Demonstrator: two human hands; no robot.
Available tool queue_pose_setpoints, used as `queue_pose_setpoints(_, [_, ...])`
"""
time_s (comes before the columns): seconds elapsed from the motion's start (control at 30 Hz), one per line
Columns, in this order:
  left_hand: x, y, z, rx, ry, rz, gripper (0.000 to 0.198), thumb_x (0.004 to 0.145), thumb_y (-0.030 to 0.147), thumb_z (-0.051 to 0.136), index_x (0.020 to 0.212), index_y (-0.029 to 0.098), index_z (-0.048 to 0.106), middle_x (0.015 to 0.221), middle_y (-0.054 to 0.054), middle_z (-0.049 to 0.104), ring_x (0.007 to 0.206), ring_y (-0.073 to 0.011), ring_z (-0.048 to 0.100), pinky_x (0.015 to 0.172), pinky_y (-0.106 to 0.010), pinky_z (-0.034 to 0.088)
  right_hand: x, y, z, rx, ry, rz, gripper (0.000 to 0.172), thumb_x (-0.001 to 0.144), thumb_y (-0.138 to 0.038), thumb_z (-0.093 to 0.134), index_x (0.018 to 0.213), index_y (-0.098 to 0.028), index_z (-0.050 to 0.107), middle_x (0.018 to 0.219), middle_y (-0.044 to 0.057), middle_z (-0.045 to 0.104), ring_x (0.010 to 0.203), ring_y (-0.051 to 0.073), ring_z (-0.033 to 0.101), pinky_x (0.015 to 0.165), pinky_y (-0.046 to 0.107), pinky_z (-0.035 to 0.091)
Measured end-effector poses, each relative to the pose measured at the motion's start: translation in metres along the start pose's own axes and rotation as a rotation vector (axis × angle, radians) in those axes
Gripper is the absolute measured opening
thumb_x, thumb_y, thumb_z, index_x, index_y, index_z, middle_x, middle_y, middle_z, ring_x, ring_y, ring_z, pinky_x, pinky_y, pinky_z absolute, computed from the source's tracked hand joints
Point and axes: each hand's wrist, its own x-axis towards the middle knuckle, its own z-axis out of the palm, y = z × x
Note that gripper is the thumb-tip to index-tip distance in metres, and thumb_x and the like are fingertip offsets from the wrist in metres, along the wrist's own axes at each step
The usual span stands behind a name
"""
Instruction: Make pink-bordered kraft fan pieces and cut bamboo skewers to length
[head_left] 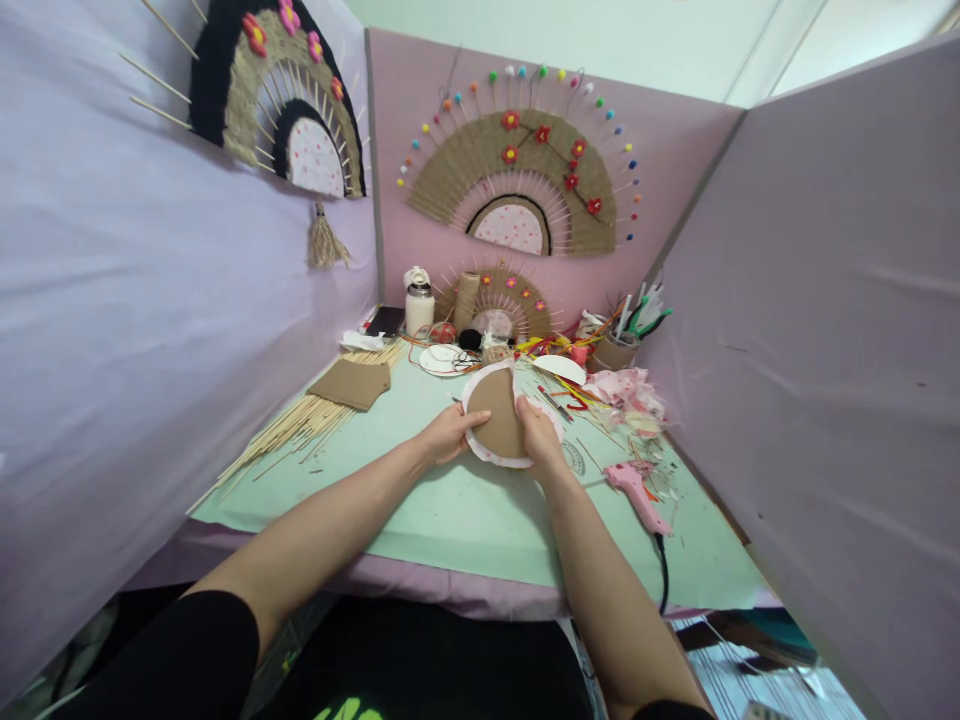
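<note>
A brown half-round cardboard piece [498, 412] lies on a white fabric-edged piece [475, 385] on the green table [465, 515]. Both of my hands rest on it. My left hand [450, 432] lies at its left edge with the fingers stretched flat over the cardboard. At the right edge my right hand [538, 432] presses down, fingers together on the cardboard's rim. Neither hand lifts the piece off the table.
A pink glue gun [636, 494] lies right of my hands, its black cord running toward me. Wooden skewers [307, 425] and a brown cardboard sheet [351, 382] lie left. Twine spool, jar, scraps and a tool cup [615, 348] crowd the back. Purple partition walls close three sides.
</note>
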Motion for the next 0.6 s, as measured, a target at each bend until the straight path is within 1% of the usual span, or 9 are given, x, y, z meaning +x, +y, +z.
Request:
queue_pose_setpoints(0.1, [0.0007,-0.0018,-0.0013,0.019,0.006,0.008,0.034,0.074,0.020,0.069,0.106,0.011,0.064,0.103,-0.014,0.070,0.091,-0.0224,0.067,0.090,-0.038,0.049,-0.0040,-0.0035,0.0022,-0.091,0.019,-0.035,0.043,0.078,-0.060,0.049,0.072,-0.019,0.062,0.068,0.003,0.067,0.063,0.018,0.057,0.054,0.027,0.043])
queue_pose_setpoints(0.23, [0.0020,-0.0045,-0.0035,0.036,0.004,0.016,0.038,0.073,0.022,0.071,0.108,0.011,0.063,0.105,-0.015,0.070,0.092,-0.0224,0.067,0.087,-0.036,0.050,-0.0056,-0.0032,0.0054,-0.237,0.082,-0.154,0.040,0.081,-0.054,0.044,0.065,-0.019,0.055,0.067,0.002,0.061,0.066,0.017,0.051,0.058,0.027,0.039])
queue_pose_setpoints(0.33, [0.0025,-0.0061,-0.0040,0.048,-0.004,0.024,0.038,0.072,0.024,0.072,0.107,0.011,0.063,0.105,-0.014,0.070,0.090,-0.0223,0.067,0.085,-0.035,0.051,-0.0051,-0.0020,0.0063,-0.315,0.094,-0.204,0.038,0.083,-0.051,0.040,0.064,-0.020,0.053,0.064,0.001,0.057,0.064,0.017,0.047,0.059,0.027,0.037])
queue_pose_setpoints(0.43, [0.0015,-0.0048,-0.0028,0.059,-0.002,0.027,0.039,0.072,0.024,0.073,0.107,0.011,0.063,0.104,-0.014,0.070,0.090,-0.0226,0.067,0.085,-0.036,0.051,-0.0054,-0.0016,0.0059,-0.334,0.095,-0.220,0.038,0.083,-0.051,0.040,0.064,-0.020,0.052,0.062,0.000,0.055,0.063,0.017,0.046,0.059,0.027,0.036])
queue_pose_setpoints(0.5, [-0.0002,-0.0023,-0.0012,0.059,0.024,0.008,0.041,0.070,0.023,0.074,0.108,0.011,0.063,0.103,-0.014,0.070,0.090,-0.0231,0.067,0.086,-0.037,0.051,-0.0060,-0.0016,0.0067,-0.311,0.074,-0.215,0.039,0.083,-0.053,0.041,0.065,-0.020,0.054,0.064,0.001,0.056,0.065,0.017,0.047,0.058,0.027,0.037])
queue_pose_setpoints(0.6, [-0.0031,0.0021,0.0009,0.048,0.055,-0.026,0.043,0.068,0.021,0.075,0.108,0.012,0.064,0.103,-0.014,0.070,0.089,-0.0233,0.067,0.085,-0.038,0.052,-0.0061,-0.0026,0.0100,-0.274,-0.002,-0.199,0.044,0.083,-0.057,0.039,0.070,-0.019,0.058,0.068,0.002,0.061,0.067,0.018,0.052,0.059,0.027,0.040])
